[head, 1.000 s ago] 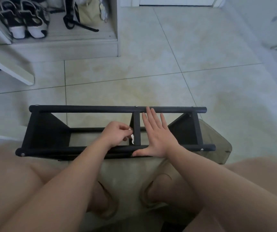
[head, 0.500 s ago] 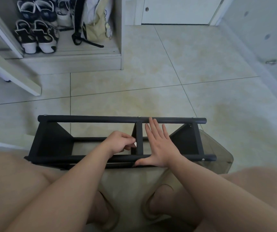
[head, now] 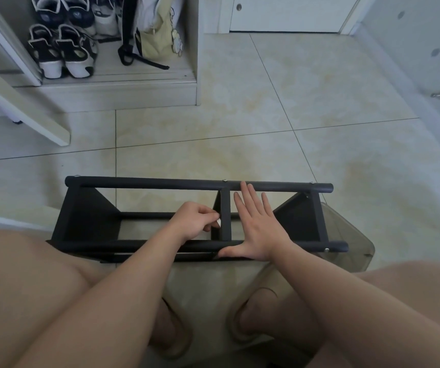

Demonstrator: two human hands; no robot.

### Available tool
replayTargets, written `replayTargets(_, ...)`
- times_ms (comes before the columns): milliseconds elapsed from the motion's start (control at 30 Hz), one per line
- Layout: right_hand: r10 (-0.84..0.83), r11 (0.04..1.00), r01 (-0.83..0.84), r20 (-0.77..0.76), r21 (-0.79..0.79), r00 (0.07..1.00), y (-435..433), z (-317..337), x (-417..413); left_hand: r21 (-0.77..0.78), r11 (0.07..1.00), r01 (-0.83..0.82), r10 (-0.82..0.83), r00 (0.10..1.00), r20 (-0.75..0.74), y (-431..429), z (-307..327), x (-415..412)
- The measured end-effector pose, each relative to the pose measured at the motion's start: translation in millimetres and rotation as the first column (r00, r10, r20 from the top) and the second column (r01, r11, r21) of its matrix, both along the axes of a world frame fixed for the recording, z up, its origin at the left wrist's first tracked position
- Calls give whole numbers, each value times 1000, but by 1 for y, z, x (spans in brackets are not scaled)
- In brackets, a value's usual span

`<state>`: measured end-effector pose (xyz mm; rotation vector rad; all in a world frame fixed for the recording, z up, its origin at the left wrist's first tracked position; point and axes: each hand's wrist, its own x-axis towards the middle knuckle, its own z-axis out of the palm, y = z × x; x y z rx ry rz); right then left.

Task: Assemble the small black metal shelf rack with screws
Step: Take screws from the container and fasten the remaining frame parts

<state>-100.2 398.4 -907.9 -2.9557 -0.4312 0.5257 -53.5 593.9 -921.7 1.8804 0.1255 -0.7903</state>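
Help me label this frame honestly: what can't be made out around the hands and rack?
- Head view: the white bit the left hand pinches beside the rack's middle bar is too small to identify.
- Screws: tiny; tightness unreadable.
- Rack's near underside: hidden by both forearms.
- Under the right hand, lying flat: hidden by the palm.

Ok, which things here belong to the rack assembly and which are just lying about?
Job: black rack; left hand pinching a small white piece; right hand flat on it.
Lying about: shoes; yellow bag.
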Motion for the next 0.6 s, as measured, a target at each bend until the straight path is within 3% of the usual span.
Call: replayTargets(600,-67,998,66,-51,-9,996,0,1,2,-7,1000,28,-28,998,-53,0,1,1)
